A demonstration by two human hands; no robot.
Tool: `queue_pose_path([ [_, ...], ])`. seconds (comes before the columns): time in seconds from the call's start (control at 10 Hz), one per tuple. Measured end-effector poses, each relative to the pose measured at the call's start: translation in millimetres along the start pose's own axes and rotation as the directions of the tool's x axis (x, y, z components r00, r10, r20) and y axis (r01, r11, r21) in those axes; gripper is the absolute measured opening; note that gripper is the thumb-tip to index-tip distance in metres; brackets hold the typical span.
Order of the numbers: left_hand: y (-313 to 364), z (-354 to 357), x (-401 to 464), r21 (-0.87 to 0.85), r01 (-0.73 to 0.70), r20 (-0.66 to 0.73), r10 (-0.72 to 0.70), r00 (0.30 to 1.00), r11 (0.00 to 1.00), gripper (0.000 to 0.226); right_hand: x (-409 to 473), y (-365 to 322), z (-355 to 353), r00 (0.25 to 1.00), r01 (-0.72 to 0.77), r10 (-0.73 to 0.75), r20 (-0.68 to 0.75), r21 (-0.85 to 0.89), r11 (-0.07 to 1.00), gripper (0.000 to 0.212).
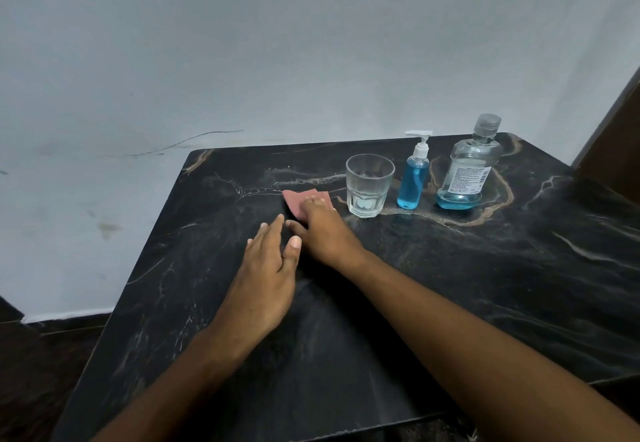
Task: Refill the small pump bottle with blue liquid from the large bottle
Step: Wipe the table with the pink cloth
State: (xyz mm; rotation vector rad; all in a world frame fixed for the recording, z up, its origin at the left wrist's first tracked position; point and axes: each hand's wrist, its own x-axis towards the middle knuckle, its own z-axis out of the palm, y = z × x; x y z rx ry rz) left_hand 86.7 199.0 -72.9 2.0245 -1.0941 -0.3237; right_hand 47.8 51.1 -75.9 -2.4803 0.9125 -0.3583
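Note:
The small pump bottle (414,178) stands upright at the back of the black marble table (485,285), nearly full of blue liquid, with its white pump fitted. To its right stands the large clear bottle (467,168), capped, with only a shallow layer of blue liquid at the bottom. My right hand (323,232) lies flat on the table, its fingertips pressing on a pink cloth (298,201). My left hand (265,275) rests beside it on the table, fingers straight, holding nothing.
A clear faceted glass (369,183) stands just right of the pink cloth and left of the pump bottle. A pale wall runs behind the table. A brown wooden edge (616,136) rises at the far right. The table's left edge drops to a dark floor.

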Motion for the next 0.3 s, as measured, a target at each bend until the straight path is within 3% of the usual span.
queue_pose_path([
  [0.1,-2,-4,5,0.033,-0.051,0.023,0.05,0.998,0.998,0.054,-16,13,-17,0.995,0.014,-0.01,-0.1,0.033,0.999,0.032],
  [0.2,0,-4,12,0.044,-0.127,0.019,0.127,0.992,0.991,0.05,-43,34,-40,0.989,0.058,-0.052,-0.136,0.047,0.997,0.035],
  [0.3,10,4,17,0.094,-0.243,-0.043,0.248,0.968,0.965,0.036,-78,65,-69,0.963,0.05,-0.025,-0.269,0.084,0.995,0.026],
])
